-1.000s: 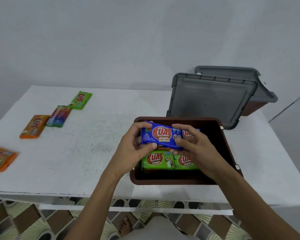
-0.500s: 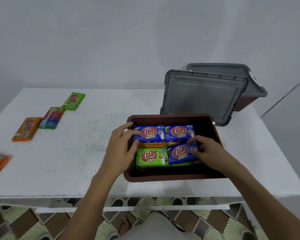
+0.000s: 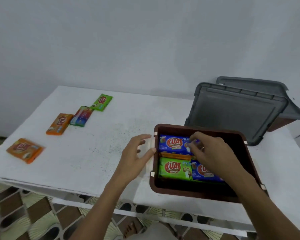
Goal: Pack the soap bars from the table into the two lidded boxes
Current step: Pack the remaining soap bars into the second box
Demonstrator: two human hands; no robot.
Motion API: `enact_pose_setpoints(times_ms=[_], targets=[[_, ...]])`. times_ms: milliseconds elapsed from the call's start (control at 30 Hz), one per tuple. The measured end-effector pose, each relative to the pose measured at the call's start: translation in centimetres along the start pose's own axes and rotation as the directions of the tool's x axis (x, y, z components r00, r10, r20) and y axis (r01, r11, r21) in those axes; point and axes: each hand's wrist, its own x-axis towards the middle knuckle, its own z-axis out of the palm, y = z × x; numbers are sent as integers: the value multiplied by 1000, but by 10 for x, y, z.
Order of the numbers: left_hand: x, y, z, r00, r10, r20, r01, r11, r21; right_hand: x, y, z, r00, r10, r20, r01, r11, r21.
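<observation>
The open brown box (image 3: 197, 194) sits at the table's front right. Inside lie a blue soap bar (image 3: 173, 143) at the back left, a green bar (image 3: 175, 168) at the front left and another blue bar (image 3: 203, 172) at the front right. The edge of an orange bar (image 3: 173, 155) shows from a layer beneath. My right hand (image 3: 213, 153) is inside the box, its bent fingertips touching the blue wrapper at the back right, which it mostly hides. My left hand (image 3: 137, 158) hovers open just outside the box's left rim, holding nothing.
The box's grey lid (image 3: 235, 110) leans behind it against a second brown box (image 3: 282, 124) with its lid on. On the white table (image 3: 93, 153) to the left lie a green bar (image 3: 102, 102), a multicoloured bar (image 3: 81, 116) and two orange bars (image 3: 59, 124), (image 3: 24, 150).
The blue bars held by both hands went down into the box. My left hand has come out over the left rim, and my right hand moved from the front blue bar to the back.
</observation>
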Motion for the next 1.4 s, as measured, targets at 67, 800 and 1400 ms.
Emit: enact_pose_setpoints(times_ms=[67, 800, 1400], targets=[[4, -13, -20, 991, -115, -65, 110, 991, -83, 20, -30, 5, 993, -108, -51, 112, 990, 86], [119, -203, -264, 861, -419, -289, 496, 563, 661, 329, -291, 174, 784, -365, 501, 579, 721, -380], [119, -160, -250, 825, -416, -382, 516, 830, 211, 302, -230, 124, 841, -523, 138, 534, 844, -59]])
